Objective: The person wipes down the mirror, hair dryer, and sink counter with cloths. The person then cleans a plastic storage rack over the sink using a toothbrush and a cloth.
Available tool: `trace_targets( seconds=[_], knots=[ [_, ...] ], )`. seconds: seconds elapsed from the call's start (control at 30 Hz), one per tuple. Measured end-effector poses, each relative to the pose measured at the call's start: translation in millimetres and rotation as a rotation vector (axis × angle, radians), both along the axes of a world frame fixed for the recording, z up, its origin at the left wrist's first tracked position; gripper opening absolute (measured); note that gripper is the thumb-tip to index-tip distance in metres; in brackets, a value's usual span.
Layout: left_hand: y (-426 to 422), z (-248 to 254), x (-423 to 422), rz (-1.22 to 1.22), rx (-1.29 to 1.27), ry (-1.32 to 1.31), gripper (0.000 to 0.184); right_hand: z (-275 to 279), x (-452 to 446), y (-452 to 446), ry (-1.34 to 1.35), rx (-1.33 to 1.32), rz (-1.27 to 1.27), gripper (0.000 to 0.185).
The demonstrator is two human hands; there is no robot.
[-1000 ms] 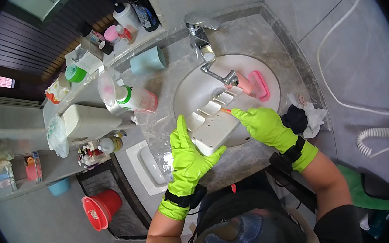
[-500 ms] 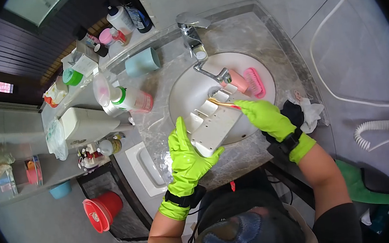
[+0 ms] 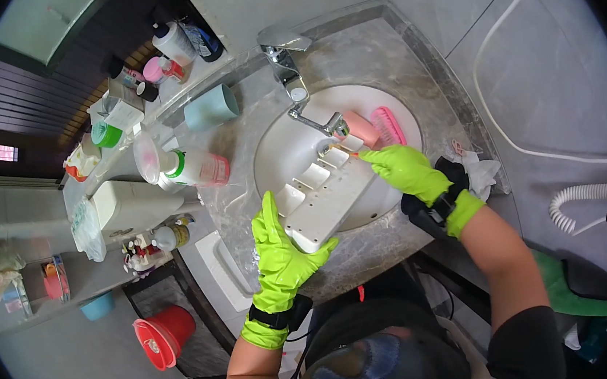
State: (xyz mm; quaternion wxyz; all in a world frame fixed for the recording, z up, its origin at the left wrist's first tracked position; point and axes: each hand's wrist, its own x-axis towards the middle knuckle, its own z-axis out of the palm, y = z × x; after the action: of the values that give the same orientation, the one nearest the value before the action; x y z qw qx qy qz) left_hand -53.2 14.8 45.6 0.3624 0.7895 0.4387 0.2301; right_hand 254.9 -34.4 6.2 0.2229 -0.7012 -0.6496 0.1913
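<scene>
A white plastic holder (image 3: 330,203) with a row of open compartments lies tilted over the sink (image 3: 270,149). My left hand (image 3: 277,247), in a yellow-green rubber glove, grips the holder's near left end between thumb and fingers. In a matching glove, my right hand (image 3: 405,171) is closed on a toothbrush (image 3: 353,155), mostly hidden, its head at the compartments near the holder's far end. Beyond the holder, a pink cup (image 3: 360,128) and a pink scrub brush (image 3: 388,126) rest in the basin under the faucet (image 3: 315,119).
A pump bottle (image 3: 203,168) and a light blue cup (image 3: 211,108) lie on the counter (image 3: 354,258) left of the sink. Crumpled cloths (image 3: 479,172) sit at its right edge. A red bucket (image 3: 166,336) stands on the floor at lower left.
The toothbrush has moved along the compartments toward the holder's far end, with my right hand. My left hand keeps its grip. The whole view has shifted slightly.
</scene>
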Motion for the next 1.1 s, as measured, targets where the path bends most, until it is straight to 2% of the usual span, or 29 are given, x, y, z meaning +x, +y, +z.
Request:
trace_targets(
  seconds=[0.1, 0.2, 0.33, 0.43, 0.47, 0.57, 0.67, 0.77, 0.87, 0.97, 1.0, 1.07, 1.1],
  knots=[
    [2.9, 2.0, 1.4, 0.022, 0.015, -0.036, 0.134, 6.1, -0.8, -0.7, -0.012, -0.003, 0.012, 0.036],
    [7.9, 5.5, 6.4, 0.049, 0.052, -0.036, 0.132, 35.1, 7.1, -29.6, -0.081, -0.172, 0.041, 0.037],
    [3.2, 9.3, 0.1, -0.001, 0.091, 0.035, 0.13, 39.4, 26.1, -42.8, -0.082, -0.028, 0.115, 0.038],
    [-2.8, 11.2, -7.9, -0.007, 0.108, 0.002, 0.127, 59.4, 34.2, -43.6, 0.008, -0.053, -0.071, 0.034],
    [-2.4, 16.3, -6.7, -0.009, 0.103, -0.02, 0.125, 68.2, 38.4, -44.2, -0.046, -0.172, -0.081, 0.032],
    [-0.8, 40.6, -1.4, 0.022, 0.032, 0.054, 0.12, 66.6, 35.4, -46.7, -0.157, -0.116, 0.114, 0.033],
    [2.5, 40.3, 1.8, 0.067, -0.084, -0.051, 0.113, 57.1, 17.9, -33.2, -0.045, -0.262, 0.031, 0.032],
    [2.2, 36.5, 1.3, 0.062, -0.087, -0.046, 0.112, 21.0, 10.2, -16.4, 0.053, -0.162, 0.015, 0.031],
    [-3.1, 33.3, 2.0, 0.063, -0.132, -0.084, 0.112, 26.5, -9.9, 16.5, -0.024, -0.328, -0.012, 0.033],
    [0.9, 24.1, -0.8, 0.082, -0.113, -0.071, 0.112, 26.0, -15.8, 24.3, 0.067, -0.481, -0.084, 0.033],
    [3.1, 21.3, -2.2, 0.093, -0.094, -0.05, 0.112, 23.5, -11.5, 16.4, 0.056, -0.36, -0.056, 0.032],
    [5.6, 26.7, 4.3, 0.149, -0.345, -0.291, 0.109, 16.5, 13.3, -14.6, 0.033, -0.121, 0.004, 0.032],
    [5.1, 28.5, 5.9, 0.177, -0.471, -0.411, 0.107, 22.7, 23.1, -22.9, 0.042, -0.111, -0.007, 0.032]
  ],
)
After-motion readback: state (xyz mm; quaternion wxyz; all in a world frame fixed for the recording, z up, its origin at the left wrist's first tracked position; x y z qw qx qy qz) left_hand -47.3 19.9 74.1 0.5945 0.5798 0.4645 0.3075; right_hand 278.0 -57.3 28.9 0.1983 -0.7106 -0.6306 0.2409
